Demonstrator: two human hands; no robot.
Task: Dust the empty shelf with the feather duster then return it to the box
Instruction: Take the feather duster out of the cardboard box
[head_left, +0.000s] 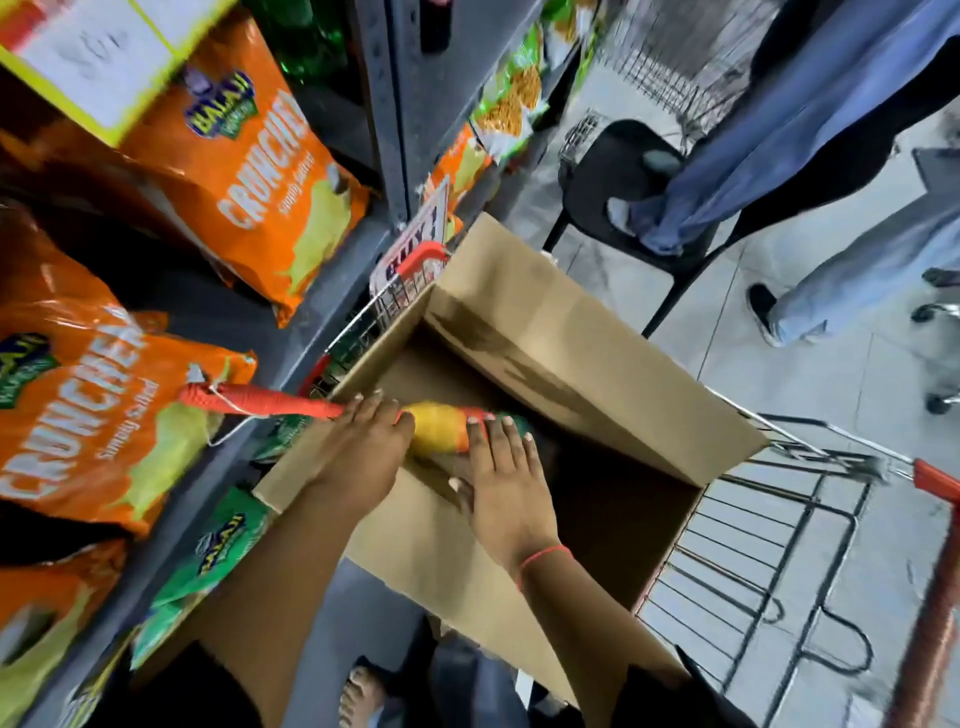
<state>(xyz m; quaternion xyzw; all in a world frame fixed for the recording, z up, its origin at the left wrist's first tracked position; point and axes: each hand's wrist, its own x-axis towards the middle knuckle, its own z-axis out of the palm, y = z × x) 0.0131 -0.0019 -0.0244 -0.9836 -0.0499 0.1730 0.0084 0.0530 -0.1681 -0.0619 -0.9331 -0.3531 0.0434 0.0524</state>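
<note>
1. Duster (363, 415) lies across the near-left corner of the box (597, 364). Orange handle sticks out left over the shelf edge (291, 332); yellow head sits just inside the opening.
2. Left hand (363, 441) is on the shaft where handle meets head, fingers draped over it. Looks like a loose hold, though the underside is hidden, so a full wrap cannot be confirmed.
3. Right hand (498, 478) lies palm down, fingers spread and flat against the head and the box's near wall. Nothing is clasped; probably pressing the feathers down to fit.
4. Box stands open in a wire cart (753, 545), flaps up, interior dark; contents unreadable.
5. Chip bags (244, 171) fill the shelves in view; no bare shelf visible.
6. Judgement: return step in hand, not finished. Handle is outside still; it likely needs tilting down to clear the rim.
</note>
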